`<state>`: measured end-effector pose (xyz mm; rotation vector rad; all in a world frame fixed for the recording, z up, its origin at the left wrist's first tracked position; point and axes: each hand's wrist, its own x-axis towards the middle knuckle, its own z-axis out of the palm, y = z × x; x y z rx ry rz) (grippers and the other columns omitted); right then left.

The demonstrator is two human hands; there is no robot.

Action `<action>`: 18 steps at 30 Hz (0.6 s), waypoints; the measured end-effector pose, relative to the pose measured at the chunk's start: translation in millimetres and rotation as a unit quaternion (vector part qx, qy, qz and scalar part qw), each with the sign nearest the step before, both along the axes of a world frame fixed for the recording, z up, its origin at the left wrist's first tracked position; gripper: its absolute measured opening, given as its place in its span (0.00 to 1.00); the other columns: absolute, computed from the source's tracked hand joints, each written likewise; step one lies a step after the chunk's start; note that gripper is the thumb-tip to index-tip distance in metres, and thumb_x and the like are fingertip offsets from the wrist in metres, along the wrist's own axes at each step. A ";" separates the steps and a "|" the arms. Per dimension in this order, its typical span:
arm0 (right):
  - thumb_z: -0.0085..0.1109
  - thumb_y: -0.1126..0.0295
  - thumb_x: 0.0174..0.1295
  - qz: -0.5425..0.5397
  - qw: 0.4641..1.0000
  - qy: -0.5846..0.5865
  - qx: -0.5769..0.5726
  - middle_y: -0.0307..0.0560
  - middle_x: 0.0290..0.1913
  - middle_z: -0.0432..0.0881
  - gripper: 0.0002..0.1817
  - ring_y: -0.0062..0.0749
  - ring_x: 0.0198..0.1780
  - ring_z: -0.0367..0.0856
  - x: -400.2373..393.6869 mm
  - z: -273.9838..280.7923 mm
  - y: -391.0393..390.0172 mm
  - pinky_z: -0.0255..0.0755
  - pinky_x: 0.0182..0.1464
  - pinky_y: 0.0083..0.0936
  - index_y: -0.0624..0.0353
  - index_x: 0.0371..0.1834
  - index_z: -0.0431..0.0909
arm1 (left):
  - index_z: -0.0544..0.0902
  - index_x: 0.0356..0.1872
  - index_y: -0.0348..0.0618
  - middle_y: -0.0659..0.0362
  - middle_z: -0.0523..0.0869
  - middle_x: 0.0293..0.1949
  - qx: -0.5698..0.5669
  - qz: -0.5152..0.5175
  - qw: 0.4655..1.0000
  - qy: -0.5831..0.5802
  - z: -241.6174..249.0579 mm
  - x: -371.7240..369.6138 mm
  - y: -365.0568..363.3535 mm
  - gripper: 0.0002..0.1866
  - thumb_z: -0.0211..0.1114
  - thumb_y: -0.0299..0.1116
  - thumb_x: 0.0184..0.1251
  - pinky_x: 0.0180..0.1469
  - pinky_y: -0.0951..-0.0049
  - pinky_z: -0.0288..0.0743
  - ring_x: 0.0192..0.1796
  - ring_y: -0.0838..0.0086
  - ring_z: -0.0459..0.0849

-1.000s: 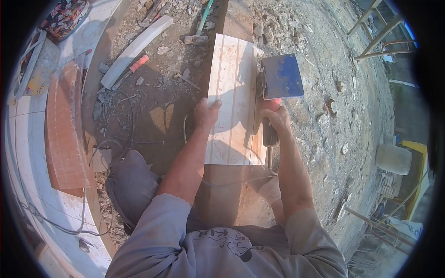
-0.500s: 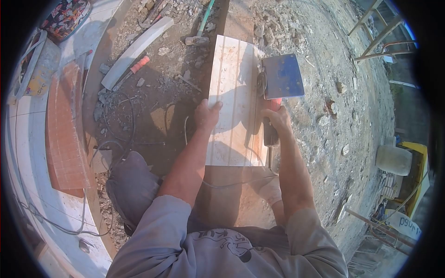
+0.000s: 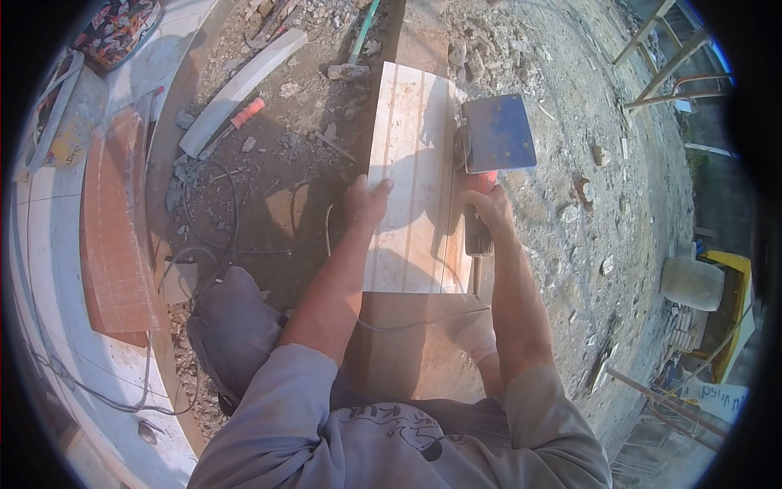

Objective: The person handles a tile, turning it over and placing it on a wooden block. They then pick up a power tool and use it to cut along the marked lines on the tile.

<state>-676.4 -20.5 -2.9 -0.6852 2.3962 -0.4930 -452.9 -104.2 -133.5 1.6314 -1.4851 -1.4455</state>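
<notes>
A long white tile (image 3: 403, 147) with tan stripes lies lengthwise in front of me on a flat support. My left hand (image 3: 367, 201) grips its left edge, with the thumb on top and the other fingers partly hidden. My right hand (image 3: 491, 209) is closed around the body of a handheld power cutter (image 3: 498, 134) with a blue plate and a red and dark body. The cutter sits at the tile's right edge; its blade is hidden. A thin dark line (image 3: 447, 236) runs along the tile near that side.
A hammer with a green handle (image 3: 359, 41) lies beyond the tile. To the left are a pale bar (image 3: 243, 94), a red-handled tool (image 3: 246, 113), looped cable (image 3: 236, 204) and a reddish-brown panel (image 3: 122, 228). Rubble ground (image 3: 570, 244) spreads right, towards a grey drum (image 3: 692, 284).
The view shifts very slightly. Both hands, the tile and the cutter keep nearly the same positions relative to each other.
</notes>
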 end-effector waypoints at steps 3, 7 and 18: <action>0.72 0.54 0.37 -0.005 1.000 0.008 0.001 0.56 0.33 0.86 0.36 0.40 0.35 0.87 2.3 5.0 -1.9 0.78 0.40 0.32 0.75 0.45 0.78 | 0.82 0.43 0.35 0.40 0.87 0.43 -0.002 -0.001 1.000 -0.005 2.8 -0.1 0.6 0.25 0.72 0.50 0.59 0.54 0.51 0.76 0.49 0.45 0.85; 0.72 0.54 0.37 -0.007 1.000 0.010 0.014 0.55 0.33 0.86 0.34 0.40 0.35 0.86 -0.1 2.8 -4.0 0.78 0.40 0.32 0.74 0.42 0.79 | 0.82 0.42 0.35 0.40 0.87 0.42 -0.004 0.002 1.000 0.004 1.4 -0.6 0.2 0.25 0.72 0.50 0.58 0.53 0.51 0.76 0.48 0.46 0.85; 0.73 0.54 0.37 -0.009 1.000 0.025 -0.002 0.53 0.30 0.86 0.29 0.40 0.36 0.87 2.6 6.3 -5.4 0.78 0.41 0.34 0.70 0.37 0.83 | 0.82 0.41 0.36 0.40 0.87 0.42 -0.009 -0.002 1.000 0.000 -2.3 -0.5 0.4 0.25 0.72 0.51 0.58 0.52 0.50 0.76 0.49 0.45 0.86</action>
